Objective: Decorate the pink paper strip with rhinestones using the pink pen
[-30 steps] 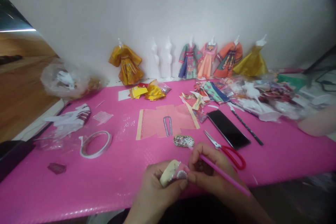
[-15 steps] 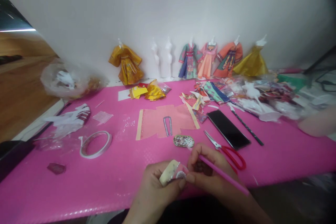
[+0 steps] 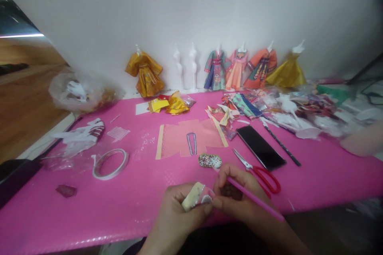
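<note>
Pinching a small pink and cream piece [image 3: 199, 196] just over the near edge of the pink table [image 3: 119, 215], the left hand [image 3: 182, 211] has its fingers closed on it. The right hand [image 3: 237, 191] touches the same piece and grips a pink stick [image 3: 254, 199]. Beyond them lies a little tray of beads [image 3: 210, 161]. Red scissors [image 3: 254, 169] and a black phone [image 3: 261, 147] sit to the right. 5 dressed dolls and 2 bare white figures [image 3: 193, 67] stand at the wall.

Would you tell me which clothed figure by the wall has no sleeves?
The rightmost figure, in a plain gold gown; the other four clothed ones have sleeves.
</note>
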`<state>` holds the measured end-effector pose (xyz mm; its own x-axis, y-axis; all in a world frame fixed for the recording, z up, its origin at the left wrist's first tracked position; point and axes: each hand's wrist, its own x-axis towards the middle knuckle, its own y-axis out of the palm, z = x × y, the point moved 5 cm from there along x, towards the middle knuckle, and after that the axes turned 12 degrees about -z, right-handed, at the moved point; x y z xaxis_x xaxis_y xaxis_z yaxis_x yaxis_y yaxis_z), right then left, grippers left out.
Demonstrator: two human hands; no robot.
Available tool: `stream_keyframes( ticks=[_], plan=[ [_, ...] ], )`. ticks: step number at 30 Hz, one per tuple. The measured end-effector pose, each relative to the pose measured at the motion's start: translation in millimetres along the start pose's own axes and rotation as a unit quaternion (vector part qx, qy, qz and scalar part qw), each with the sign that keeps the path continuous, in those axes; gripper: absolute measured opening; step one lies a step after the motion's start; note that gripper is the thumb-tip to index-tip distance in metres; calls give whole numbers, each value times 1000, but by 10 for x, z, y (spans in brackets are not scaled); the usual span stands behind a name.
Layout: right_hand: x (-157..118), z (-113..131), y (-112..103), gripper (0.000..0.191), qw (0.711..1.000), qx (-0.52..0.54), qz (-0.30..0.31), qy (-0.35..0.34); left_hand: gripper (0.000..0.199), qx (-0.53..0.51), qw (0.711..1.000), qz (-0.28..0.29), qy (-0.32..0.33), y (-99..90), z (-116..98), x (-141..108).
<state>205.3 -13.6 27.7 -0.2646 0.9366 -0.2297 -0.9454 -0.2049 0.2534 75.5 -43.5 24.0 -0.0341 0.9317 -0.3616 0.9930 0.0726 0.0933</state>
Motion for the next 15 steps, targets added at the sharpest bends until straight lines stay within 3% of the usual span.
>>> stream_keyframes(
  ticks=[8, 15],
  plan=[
    [9, -25, -11, 34, 1000, 15, 8, -3, 21, 8, 999, 27, 25, -4, 25, 34],
    [27, -27, -11, 33, 1000, 16, 9, 4, 21, 36, 999, 5, 19, -27, 18, 51]
  ],
)
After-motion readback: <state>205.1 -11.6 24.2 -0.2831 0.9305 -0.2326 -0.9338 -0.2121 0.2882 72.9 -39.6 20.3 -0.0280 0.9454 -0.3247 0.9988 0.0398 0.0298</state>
